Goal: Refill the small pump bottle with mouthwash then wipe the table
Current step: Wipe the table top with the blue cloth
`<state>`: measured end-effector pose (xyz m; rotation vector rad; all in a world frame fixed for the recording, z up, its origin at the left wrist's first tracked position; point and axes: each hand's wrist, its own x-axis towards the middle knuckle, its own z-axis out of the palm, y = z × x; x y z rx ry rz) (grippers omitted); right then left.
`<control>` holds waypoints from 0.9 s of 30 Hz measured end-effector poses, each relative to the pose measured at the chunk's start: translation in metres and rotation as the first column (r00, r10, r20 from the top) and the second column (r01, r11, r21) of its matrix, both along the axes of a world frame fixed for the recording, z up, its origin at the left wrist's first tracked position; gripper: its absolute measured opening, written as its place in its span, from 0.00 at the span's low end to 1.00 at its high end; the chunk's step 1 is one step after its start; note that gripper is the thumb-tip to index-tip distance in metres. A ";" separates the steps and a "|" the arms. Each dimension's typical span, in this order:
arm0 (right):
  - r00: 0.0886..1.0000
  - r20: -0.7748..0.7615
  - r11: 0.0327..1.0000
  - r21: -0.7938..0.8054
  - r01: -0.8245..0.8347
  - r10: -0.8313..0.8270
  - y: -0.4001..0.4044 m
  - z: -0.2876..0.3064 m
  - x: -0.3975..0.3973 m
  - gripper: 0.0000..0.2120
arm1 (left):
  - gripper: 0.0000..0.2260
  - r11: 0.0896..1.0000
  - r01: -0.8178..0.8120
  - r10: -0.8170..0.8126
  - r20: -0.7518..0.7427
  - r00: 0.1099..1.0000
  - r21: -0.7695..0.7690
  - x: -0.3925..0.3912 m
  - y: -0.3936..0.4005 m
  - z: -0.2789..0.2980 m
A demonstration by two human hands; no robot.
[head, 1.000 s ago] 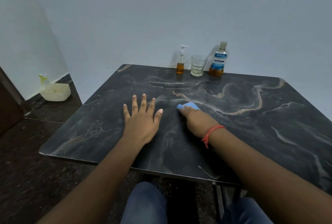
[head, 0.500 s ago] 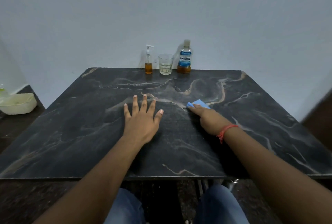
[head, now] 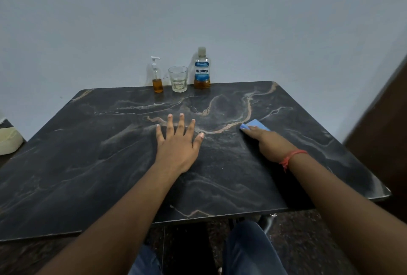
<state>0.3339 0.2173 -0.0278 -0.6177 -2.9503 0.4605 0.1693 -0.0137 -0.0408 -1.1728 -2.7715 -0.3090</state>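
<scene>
My right hand [head: 267, 144], with a red thread at the wrist, presses a blue cloth [head: 256, 124] flat on the dark marble table [head: 88, 153], right of centre. Most of the cloth is hidden under my fingers. My left hand [head: 176, 149] rests flat on the tabletop near the middle, fingers spread. At the far edge, against the wall, stand the small pump bottle [head: 157, 80] with amber liquid in its lower part, and the mouthwash bottle [head: 202, 72] with a blue label and a little amber liquid left.
A clear glass [head: 178, 79] stands between the two bottles. A cream tub [head: 8, 140] sits on the floor at the left. A dark brown door or panel [head: 383, 131] rises at the right. My knees are under the table's near edge.
My right hand has slid the blue cloth to the right across the table. My left hand has stayed flat in place. The view has swung to the right.
</scene>
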 end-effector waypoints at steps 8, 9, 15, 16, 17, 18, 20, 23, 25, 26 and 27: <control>1.000 -0.010 1.000 0.015 0.026 -0.026 0.020 -0.002 0.041 0.26 | 0.31 0.996 0.084 -0.084 0.004 0.996 -0.012 0.029 0.031 0.000; 0.998 -0.006 0.997 0.015 0.069 -0.069 0.023 0.002 0.047 0.29 | 0.31 0.996 0.087 -0.087 0.000 0.996 -0.015 0.032 0.033 -0.001; 0.995 -0.098 0.999 0.036 -0.023 0.026 -0.035 -0.008 0.060 0.33 | 0.32 0.995 0.101 -0.101 -0.010 0.995 -0.015 0.040 0.040 -0.009; 0.992 -0.102 0.996 0.038 -0.076 0.079 -0.047 -0.010 0.060 0.34 | 0.32 0.995 0.099 -0.099 -0.009 0.995 -0.015 0.039 0.039 -0.010; 0.990 -0.097 0.995 0.043 -0.095 0.099 -0.054 -0.011 0.059 0.34 | 0.32 0.995 0.095 -0.095 -0.010 0.995 -0.014 0.039 0.038 -0.012; 0.990 -0.088 0.993 0.053 -0.102 0.106 -0.061 -0.011 0.056 0.33 | 0.33 0.996 0.088 -0.088 -0.014 0.996 -0.012 0.037 0.035 -0.013; 0.993 -0.067 0.992 0.074 -0.097 0.102 -0.074 -0.012 0.048 0.33 | 0.33 0.998 0.066 -0.066 -0.031 0.997 -0.014 0.032 0.027 -0.014; 0.993 -0.057 0.989 0.114 -0.098 0.105 -0.101 -0.013 0.025 0.32 | 0.33 0.999 0.013 -0.014 -0.037 0.999 -0.032 0.019 0.008 -0.013; 0.993 -0.055 0.985 0.138 -0.100 0.109 -0.120 -0.013 0.004 0.31 | 0.32 0.999 -0.030 0.028 -0.038 0.999 -0.037 0.007 -0.008 -0.010; 0.993 -0.051 0.984 0.147 -0.102 0.111 -0.129 -0.014 -0.008 0.31 | 0.32 0.998 -0.052 0.050 -0.039 0.998 -0.036 0.000 -0.017 -0.009; 0.992 -0.048 0.982 0.154 -0.107 0.116 -0.139 -0.015 -0.022 0.31 | 0.32 0.997 -0.076 0.074 -0.040 0.996 -0.035 -0.008 -0.028 -0.008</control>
